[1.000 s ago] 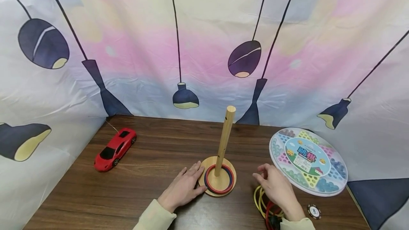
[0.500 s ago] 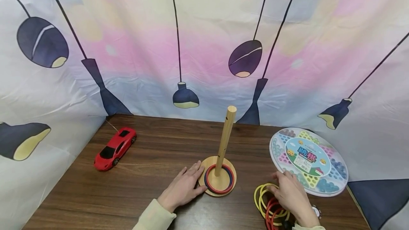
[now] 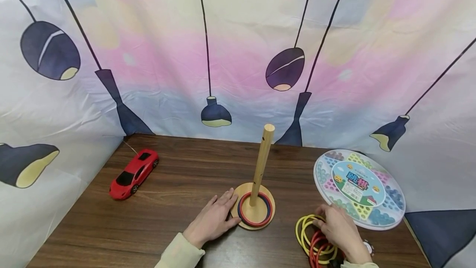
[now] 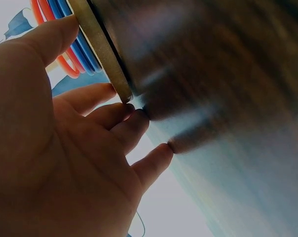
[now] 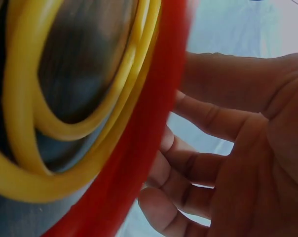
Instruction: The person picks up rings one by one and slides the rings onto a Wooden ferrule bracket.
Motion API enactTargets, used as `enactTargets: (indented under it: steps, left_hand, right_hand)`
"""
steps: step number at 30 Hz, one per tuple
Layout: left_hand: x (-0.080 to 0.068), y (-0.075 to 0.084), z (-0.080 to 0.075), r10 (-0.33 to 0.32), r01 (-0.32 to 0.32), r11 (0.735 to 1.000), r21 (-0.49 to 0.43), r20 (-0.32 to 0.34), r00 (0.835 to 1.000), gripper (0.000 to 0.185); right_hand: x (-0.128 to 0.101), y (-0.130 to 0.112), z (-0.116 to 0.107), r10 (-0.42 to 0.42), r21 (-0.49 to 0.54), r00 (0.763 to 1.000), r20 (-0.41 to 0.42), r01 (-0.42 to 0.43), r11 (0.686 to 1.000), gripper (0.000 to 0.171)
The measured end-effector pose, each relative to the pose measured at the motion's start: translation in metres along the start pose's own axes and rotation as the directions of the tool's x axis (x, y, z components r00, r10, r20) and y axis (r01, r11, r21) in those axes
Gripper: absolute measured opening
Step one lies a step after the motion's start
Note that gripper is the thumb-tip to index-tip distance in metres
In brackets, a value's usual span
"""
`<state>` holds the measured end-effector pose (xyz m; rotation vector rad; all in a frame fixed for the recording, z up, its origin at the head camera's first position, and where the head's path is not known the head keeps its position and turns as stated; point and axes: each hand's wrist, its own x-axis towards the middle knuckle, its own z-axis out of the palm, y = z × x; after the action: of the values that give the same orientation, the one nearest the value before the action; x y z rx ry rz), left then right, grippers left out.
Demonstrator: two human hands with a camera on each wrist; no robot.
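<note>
The left hand (image 3: 213,219) lies flat on the table (image 3: 163,218) with straight, slightly spread fingers, its fingertips touching the rim of the wooden base (image 3: 256,222), where a red and a blue ring (image 3: 255,219) lie around the peg (image 3: 261,163). The right hand (image 3: 340,231) rests on a pile of yellow and red rings (image 3: 310,239) just right of the base, its fingers bent onto them, though whether they grip one I cannot tell.

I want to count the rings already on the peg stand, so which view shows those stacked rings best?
The head view: the stacked rings lie whole around the peg on the round wooden base, red and blue visible. The left wrist view shows only a blurred edge of them beside the left hand. The right wrist view shows only loose rings.
</note>
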<state>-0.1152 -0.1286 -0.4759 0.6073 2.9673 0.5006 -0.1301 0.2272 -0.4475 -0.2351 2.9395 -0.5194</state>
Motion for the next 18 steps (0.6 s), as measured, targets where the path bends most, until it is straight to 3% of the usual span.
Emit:
enactTargets:
  steps: [18]
  left_hand:
    - [0.0002,-0.0011,0.0014,0.001,-0.001,1.0,-0.014,-0.004,1.0,0.07]
  right_hand:
    - [0.0,0.0033,0.0022,0.005,0.091,0.999,0.043,-0.009,0.996,0.017]
